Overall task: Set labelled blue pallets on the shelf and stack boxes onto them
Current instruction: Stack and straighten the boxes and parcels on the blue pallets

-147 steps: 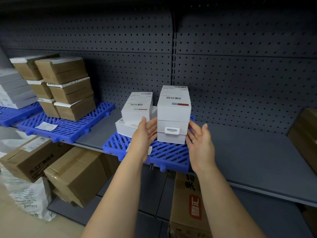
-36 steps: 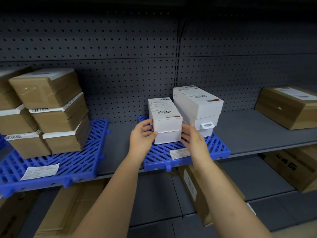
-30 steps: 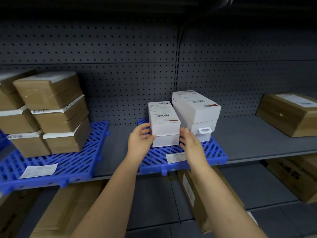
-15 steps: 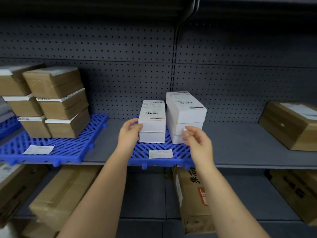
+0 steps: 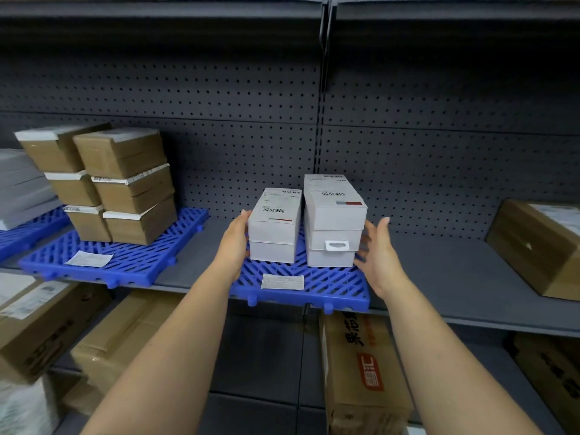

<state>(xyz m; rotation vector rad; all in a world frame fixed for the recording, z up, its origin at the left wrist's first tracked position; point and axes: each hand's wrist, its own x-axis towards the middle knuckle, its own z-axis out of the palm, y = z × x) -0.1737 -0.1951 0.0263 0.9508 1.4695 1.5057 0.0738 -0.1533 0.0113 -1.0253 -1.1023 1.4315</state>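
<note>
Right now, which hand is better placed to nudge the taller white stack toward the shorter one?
Right. The right hand lies open at the right face of the taller stack; the left hand rests against the shorter stack.

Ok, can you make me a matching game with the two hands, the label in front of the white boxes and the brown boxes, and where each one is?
Things:
1. left hand
2. right hand
3. paper label
4. brown boxes

Places:
A. stacked on the other blue pallet, to the left
B. flat on the front of the middle blue pallet
C. against the left side of the shorter white stack
D. open by the right side of the taller white stack

Pairs: 1-C, 2-D, 3-B, 4-A.
</note>
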